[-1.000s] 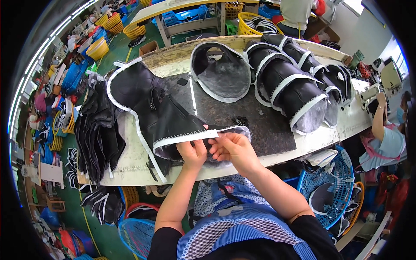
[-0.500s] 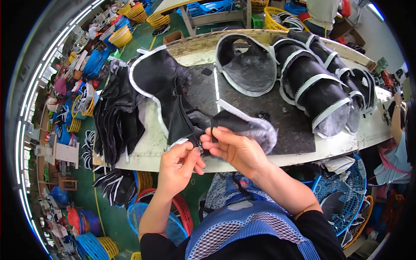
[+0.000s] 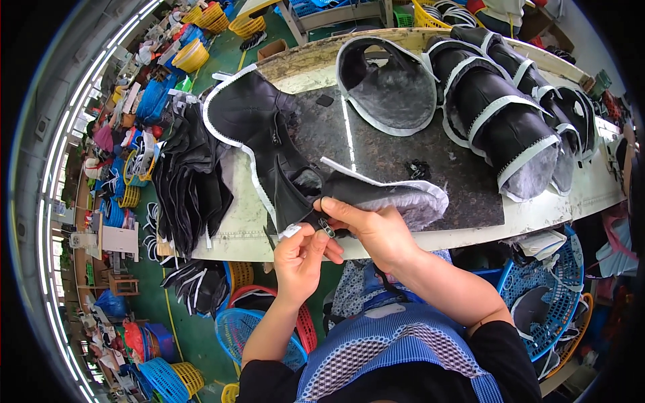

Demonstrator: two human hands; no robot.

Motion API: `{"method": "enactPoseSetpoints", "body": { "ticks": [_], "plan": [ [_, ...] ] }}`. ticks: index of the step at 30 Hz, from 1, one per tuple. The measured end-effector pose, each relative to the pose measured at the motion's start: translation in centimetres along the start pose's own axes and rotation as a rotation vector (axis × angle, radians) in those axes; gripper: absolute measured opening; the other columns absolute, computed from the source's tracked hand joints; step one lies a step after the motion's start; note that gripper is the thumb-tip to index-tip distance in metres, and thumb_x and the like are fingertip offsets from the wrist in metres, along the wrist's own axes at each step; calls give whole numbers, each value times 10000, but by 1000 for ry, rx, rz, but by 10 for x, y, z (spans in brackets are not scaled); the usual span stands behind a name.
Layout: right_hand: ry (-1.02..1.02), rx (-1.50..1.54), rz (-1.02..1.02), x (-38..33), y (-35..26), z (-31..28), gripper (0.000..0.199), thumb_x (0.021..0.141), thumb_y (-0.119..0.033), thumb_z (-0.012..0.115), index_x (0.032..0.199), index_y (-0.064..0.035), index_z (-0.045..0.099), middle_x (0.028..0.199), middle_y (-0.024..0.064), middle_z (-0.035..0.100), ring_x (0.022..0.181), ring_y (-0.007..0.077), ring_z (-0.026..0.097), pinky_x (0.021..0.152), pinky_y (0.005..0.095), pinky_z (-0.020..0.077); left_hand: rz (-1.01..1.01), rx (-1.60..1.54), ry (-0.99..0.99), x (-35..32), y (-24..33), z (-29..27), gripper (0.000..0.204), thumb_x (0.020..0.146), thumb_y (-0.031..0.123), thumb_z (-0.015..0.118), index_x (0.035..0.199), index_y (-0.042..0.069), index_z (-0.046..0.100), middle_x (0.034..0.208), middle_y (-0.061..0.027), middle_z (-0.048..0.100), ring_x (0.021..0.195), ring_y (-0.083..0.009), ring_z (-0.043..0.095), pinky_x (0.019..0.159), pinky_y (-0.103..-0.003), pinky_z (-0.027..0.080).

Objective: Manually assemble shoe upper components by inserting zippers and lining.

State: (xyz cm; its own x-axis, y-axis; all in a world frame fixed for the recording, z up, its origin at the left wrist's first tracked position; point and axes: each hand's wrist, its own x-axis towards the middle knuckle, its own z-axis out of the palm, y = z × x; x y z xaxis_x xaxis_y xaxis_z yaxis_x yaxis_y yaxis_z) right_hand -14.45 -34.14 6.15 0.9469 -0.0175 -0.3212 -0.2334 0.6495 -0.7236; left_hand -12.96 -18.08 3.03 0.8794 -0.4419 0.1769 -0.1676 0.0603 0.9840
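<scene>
A black leather boot upper [image 3: 245, 111] with white trim lies partly on the dark cutting mat. Its lower end hangs toward me, folded open to show grey fleece [image 3: 426, 201] inside. My left hand [image 3: 300, 258] pinches the lower edge, thumb and forefinger beside a metal zipper slider [image 3: 327, 229]. From the right, my right hand [image 3: 379, 232] pinches the other zipper edge just above that slider, fingers curled. My fingertips cover part of the zipper. Another fleece-lined upper [image 3: 390, 101], rounded and open-ended, stands farther back on the mat.
Black leather pieces [image 3: 188, 181] are stacked at the bench's left. Rows of assembled uppers [image 3: 510, 134] overlap at the right. Below the bench stand a blue basket [image 3: 547, 289] with pieces and a red basket [image 3: 306, 326]. A small black scrap [image 3: 324, 101] lies on the mat.
The whole view has shifted slightly. My right hand has moved closer to the metal slider, and the upper's two zipper edges now sit nearer each other between my hands.
</scene>
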Motion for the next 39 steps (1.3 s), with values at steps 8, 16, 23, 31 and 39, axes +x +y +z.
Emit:
{"method": "enactPoseSetpoints", "body": {
  "ticks": [8, 16, 23, 31, 39],
  "plan": [
    [-31, -50, -23, 4, 1, -8, 250, 866, -198, 708, 1009, 6, 708, 974, 59, 704, 829, 116, 592, 762, 264, 471, -32, 33, 18, 0, 3, 3, 151, 974, 94, 546, 888, -11, 480, 732, -157, 653, 610, -204, 663, 545, -282, 546],
    [-3, -199, 25, -5, -5, -9, 279, 882, -204, 696, 1046, 21, 705, 956, 53, 706, 802, 101, 580, 764, 260, 477, 27, 29, 63, 4, 0, 8, 149, 968, 79, 553, 888, -37, 504, 723, -156, 654, 620, -211, 672, 554, -295, 561],
    [-33, -591, 6, -14, -2, -18, 340, 951, -329, 592, 820, -26, 676, 592, 3, 562, 570, 53, 435, 506, 265, 362, 49, 238, 18, 3, 2, 2, 167, 981, 74, 516, 910, -72, 554, 757, -133, 652, 647, -176, 665, 603, -271, 545],
    [15, -923, -187, -22, 2, -13, 296, 947, -312, 547, 935, -57, 698, 690, 179, 641, 636, 309, 656, 563, 395, 472, 256, 524, 147, 5, -13, 3, 118, 925, 38, 604, 861, -60, 607, 764, -109, 663, 644, -162, 657, 578, -257, 522],
    [-13, -918, -119, -24, -9, -14, 226, 939, -236, 544, 956, -52, 674, 756, 143, 676, 697, 295, 673, 598, 382, 487, 7, -70, 349, 2, -24, 25, 62, 863, -2, 642, 920, -25, 648, 794, -72, 666, 608, -131, 611, 546, -267, 486]
  ]
}}
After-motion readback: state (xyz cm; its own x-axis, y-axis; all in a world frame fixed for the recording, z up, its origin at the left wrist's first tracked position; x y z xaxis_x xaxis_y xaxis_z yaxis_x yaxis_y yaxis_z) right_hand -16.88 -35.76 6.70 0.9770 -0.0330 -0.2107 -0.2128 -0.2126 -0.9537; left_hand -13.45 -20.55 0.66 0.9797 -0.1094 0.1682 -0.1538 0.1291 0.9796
